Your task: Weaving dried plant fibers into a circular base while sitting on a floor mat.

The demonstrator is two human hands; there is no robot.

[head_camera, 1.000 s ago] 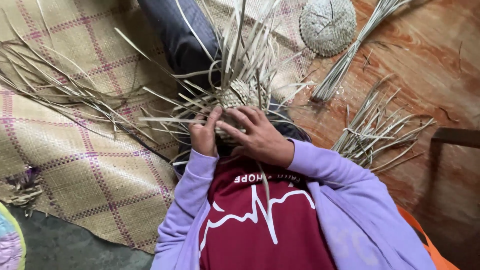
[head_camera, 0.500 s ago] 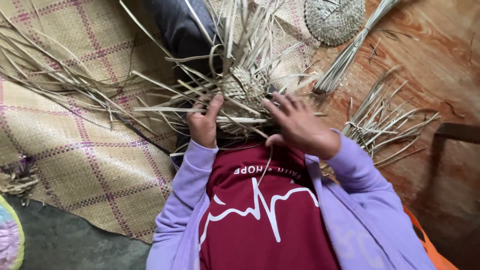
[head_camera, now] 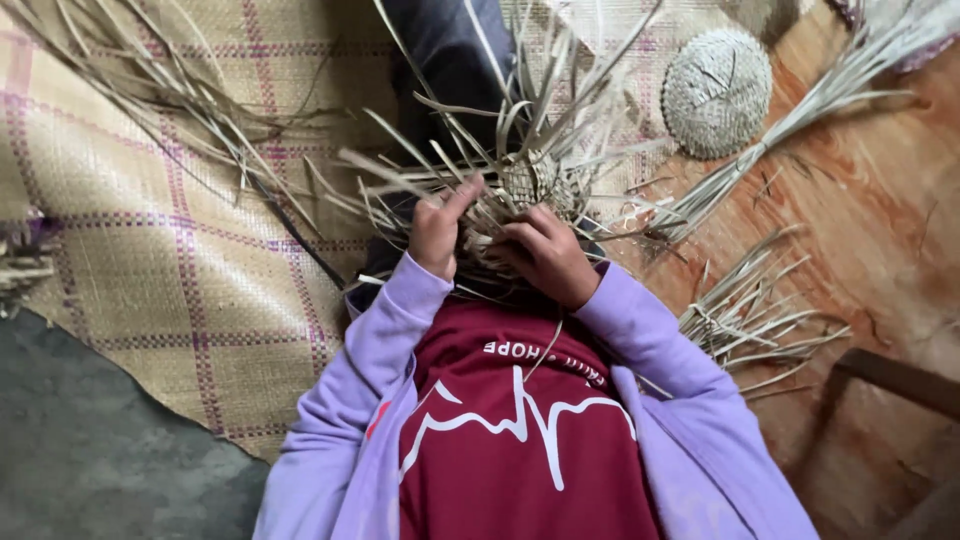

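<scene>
Both hands (left (head_camera: pixel 437 232), right (head_camera: pixel 548 255)) on half-woven straw piece (head_camera: pixel 530 185)

Both hands, left hand (head_camera: pixel 438 232) and right hand (head_camera: pixel 545 255), apparently grip the half-woven straw piece (head_camera: pixel 530 183).

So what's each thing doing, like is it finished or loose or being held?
Half-woven piece: unfinished, loose strips sticking out, held by both hands.
Left hand: gripping its strips.
Right hand: fingers curled on its edge.
Round woven disc: finished, lying flat.
Strip bundle: tied, on the floor.

A small half-woven straw piece (head_camera: pixel 528 185), loose strips fanning outward, sits on the lap.
</scene>
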